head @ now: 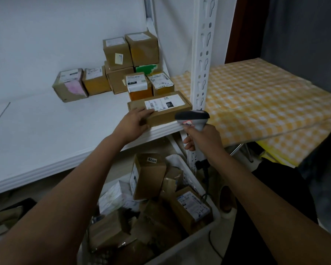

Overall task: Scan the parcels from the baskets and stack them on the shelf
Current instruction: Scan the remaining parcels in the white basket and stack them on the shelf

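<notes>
parcel, a flat brown cardboard box with a white label (159, 109), lay at the front edge of the white metal shelf (65, 131); the left hand (134, 122) held its near corner, fingers seemingly curled. the right hand (201, 137) gripped a grey handheld barcode scanner (194, 118) above the white plastic basket (203, 234) of parcels.

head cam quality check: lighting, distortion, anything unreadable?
Head view: dim and noisy, darkest over the basket at the bottom; wide-angle bend curves the shelf edge; no glare; label on the flat parcel under the left hand is soft, text mostly unreadable; scanner in the right hand is sharp enough.
</notes>
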